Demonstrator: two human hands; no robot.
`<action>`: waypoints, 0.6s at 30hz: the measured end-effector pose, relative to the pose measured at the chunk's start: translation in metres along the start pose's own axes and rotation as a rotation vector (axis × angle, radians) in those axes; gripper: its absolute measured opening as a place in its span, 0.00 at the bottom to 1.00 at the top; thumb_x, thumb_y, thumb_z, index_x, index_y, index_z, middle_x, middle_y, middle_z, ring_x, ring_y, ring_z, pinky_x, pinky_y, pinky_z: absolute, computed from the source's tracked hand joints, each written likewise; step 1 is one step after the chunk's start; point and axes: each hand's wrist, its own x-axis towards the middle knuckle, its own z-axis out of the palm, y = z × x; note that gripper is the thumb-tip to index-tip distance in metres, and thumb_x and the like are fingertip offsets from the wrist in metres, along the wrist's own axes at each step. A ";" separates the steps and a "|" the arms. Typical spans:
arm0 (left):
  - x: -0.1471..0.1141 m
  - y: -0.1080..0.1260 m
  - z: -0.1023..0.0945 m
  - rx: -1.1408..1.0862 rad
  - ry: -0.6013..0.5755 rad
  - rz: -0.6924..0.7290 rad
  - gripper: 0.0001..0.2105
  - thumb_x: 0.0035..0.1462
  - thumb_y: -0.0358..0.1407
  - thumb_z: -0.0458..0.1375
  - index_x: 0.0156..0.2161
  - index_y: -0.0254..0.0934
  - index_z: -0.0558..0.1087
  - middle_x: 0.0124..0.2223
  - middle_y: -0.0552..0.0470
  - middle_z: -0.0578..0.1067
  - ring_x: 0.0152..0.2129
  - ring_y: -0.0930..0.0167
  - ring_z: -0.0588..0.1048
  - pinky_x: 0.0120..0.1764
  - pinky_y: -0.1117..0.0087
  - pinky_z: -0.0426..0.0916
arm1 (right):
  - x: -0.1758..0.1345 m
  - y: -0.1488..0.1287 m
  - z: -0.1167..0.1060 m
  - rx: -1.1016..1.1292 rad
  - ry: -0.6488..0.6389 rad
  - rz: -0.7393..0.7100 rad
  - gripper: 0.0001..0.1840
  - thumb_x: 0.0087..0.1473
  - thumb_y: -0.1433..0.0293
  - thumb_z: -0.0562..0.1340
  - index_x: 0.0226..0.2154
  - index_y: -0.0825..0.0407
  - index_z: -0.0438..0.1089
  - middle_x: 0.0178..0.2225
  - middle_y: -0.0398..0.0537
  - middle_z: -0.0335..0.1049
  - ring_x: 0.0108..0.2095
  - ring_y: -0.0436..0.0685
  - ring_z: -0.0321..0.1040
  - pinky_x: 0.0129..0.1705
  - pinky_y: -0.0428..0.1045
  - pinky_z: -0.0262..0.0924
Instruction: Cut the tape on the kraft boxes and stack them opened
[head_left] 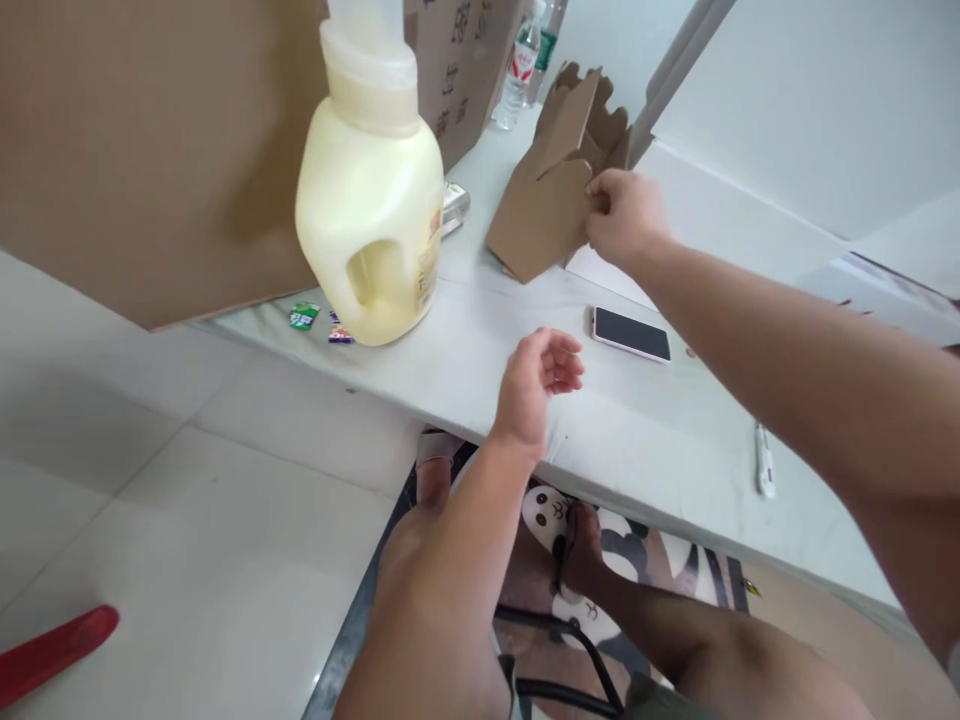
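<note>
Bare forearms [442, 560], two of them, reach in nearest the lens, the right one running out past the frame edge. Thumb and fingertips of the right grip [630, 215] are pinched narrow on the edge of one small open carton [551, 215], plain brown cardboard with wavy-cut flaps, at the back of the tabletop [465, 370]; its interior is mostly hidden. Loosely curled, the left grip [529, 390] hangs half open and empty above the tabletop, near one flat, black-screened phone [630, 334]. Farther left is a single jug [330, 200] of rounded, translucent pale-yellow plastic with a handle hole, its top cut off. One large cardboard box [150, 130] shows only in part behind it. Two clear bottles [517, 65] stand at the back, one partly covering the other. Two small glossy packets [303, 316] lie by the jug, their print too small to read. One slim white tool [764, 460] lies below the right forearm.
</note>
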 end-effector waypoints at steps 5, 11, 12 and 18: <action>0.009 0.004 -0.017 0.210 0.408 0.438 0.09 0.61 0.41 0.58 0.31 0.41 0.72 0.31 0.53 0.73 0.33 0.70 0.73 0.37 0.71 0.66 | -0.128 0.012 -0.063 -0.154 0.171 -0.059 0.08 0.52 0.75 0.58 0.30 0.46 0.70 0.36 0.49 0.75 0.40 0.61 0.73 0.51 0.60 0.69; 0.006 -0.006 -0.009 0.303 -0.020 0.598 0.15 0.63 0.51 0.60 0.43 0.43 0.79 0.48 0.49 0.80 0.53 0.63 0.76 0.55 0.66 0.68 | -0.297 0.041 -0.100 0.070 0.584 0.086 0.10 0.53 0.73 0.56 0.31 0.41 0.70 0.33 0.48 0.72 0.36 0.63 0.73 0.40 0.62 0.68; 0.004 -0.011 -0.003 0.306 -0.142 0.559 0.17 0.62 0.53 0.60 0.44 0.42 0.80 0.48 0.47 0.80 0.52 0.62 0.77 0.55 0.64 0.68 | -0.314 0.048 -0.098 0.112 0.581 0.157 0.09 0.56 0.70 0.57 0.33 0.40 0.70 0.35 0.49 0.73 0.39 0.64 0.74 0.41 0.62 0.69; -0.001 -0.041 0.022 0.312 -0.214 0.471 0.21 0.53 0.55 0.68 0.45 0.44 0.81 0.48 0.48 0.81 0.49 0.61 0.79 0.52 0.64 0.72 | -0.337 0.086 -0.074 0.293 0.729 0.313 0.14 0.60 0.52 0.61 0.42 0.41 0.65 0.49 0.51 0.74 0.58 0.67 0.71 0.54 0.65 0.71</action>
